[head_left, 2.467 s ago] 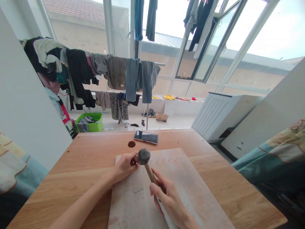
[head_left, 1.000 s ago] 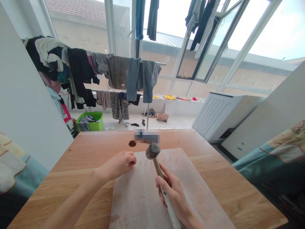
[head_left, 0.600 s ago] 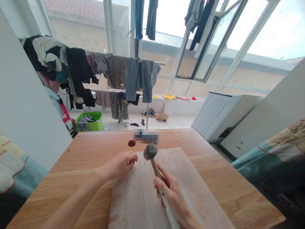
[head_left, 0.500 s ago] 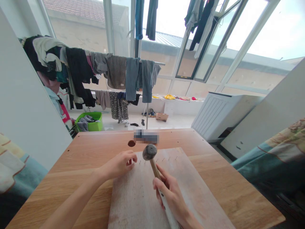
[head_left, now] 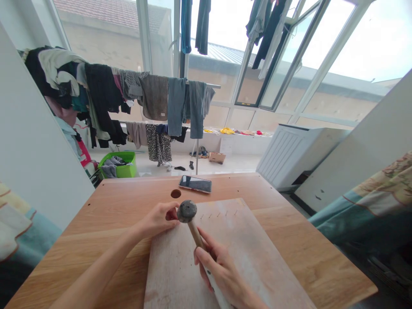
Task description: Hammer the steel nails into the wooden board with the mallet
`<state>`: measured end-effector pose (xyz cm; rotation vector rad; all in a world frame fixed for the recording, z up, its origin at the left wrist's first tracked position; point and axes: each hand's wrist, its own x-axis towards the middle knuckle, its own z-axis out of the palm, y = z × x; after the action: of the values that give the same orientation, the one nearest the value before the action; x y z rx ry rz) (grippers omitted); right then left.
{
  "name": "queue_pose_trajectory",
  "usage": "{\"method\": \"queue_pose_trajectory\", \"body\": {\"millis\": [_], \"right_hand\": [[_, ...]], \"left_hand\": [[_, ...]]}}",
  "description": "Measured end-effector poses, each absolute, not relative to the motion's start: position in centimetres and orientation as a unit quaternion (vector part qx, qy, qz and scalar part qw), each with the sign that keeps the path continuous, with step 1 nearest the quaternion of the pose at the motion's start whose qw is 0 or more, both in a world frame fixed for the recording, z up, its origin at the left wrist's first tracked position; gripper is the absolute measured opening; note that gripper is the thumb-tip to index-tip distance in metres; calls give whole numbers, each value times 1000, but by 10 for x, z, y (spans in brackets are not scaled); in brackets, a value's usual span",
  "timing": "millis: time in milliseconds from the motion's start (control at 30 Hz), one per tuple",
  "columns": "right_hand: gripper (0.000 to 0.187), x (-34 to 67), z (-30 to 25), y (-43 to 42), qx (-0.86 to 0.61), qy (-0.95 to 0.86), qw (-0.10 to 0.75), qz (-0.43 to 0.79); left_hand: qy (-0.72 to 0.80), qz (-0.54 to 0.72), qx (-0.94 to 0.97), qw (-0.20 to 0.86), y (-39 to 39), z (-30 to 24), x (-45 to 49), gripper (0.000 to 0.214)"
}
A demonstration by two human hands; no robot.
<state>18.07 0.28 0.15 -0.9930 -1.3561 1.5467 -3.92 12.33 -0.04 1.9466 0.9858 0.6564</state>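
My right hand (head_left: 219, 266) is wrapped around the handle of a hammer (head_left: 187, 212) with a dark, rounded head. The head is raised over the far left part of a worn wooden board (head_left: 180, 262), just right of my left fingertips. My left hand (head_left: 165, 219) is curled in a pinch at the board's far left edge, seemingly around a thin nail at the end of the row; the hammer head partly covers this spot. Several thin nails (head_left: 218, 215) stand in a row across the board's far end, some leaning.
The board lies on a wood-grain table (head_left: 305, 231). Beyond it are a phone (head_left: 195, 184) and a round hole (head_left: 175, 194). Curtains (head_left: 370, 206) hang at both sides. Past the table stand a clothes rack (head_left: 154, 98), a green basket (head_left: 127, 171) and a white appliance (head_left: 292, 150).
The hammer head has moved left and slightly down, toward my left fingertips. My left hand stays at about the same place on the board. The view has shifted slightly.
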Motion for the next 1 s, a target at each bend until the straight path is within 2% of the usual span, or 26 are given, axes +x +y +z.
{"method": "queue_pose_trajectory", "body": {"millis": [333,467,567,633,733,833,900,1000], "right_hand": [[55,181,-6,-1,-399,-541,391,629],[61,181,-3,2,-391,-517,440,621],[69,189,5,7,-399,-482,498,600],[66,200,14,7,-418,-474,518,577],[68,221,27,-6,-465,-478,500,553],[89,239,28,-32,-535,-449,472,537],[97,244,19,-49,-564,-415,486,522],[84,242,-5,-65,-556,-369,525,529]], "left_hand": [[388,265,780,413,120,7,-37,21],[399,244,789,397,123,1,-37,21],[401,243,785,406,124,-3,-36,35],[407,255,780,401,122,-4,-38,43],[433,270,789,342,111,-3,-44,42],[446,284,814,241,83,-3,-54,37],[452,293,824,177,56,-5,-60,33],[458,295,834,89,11,-17,-69,31]]}}
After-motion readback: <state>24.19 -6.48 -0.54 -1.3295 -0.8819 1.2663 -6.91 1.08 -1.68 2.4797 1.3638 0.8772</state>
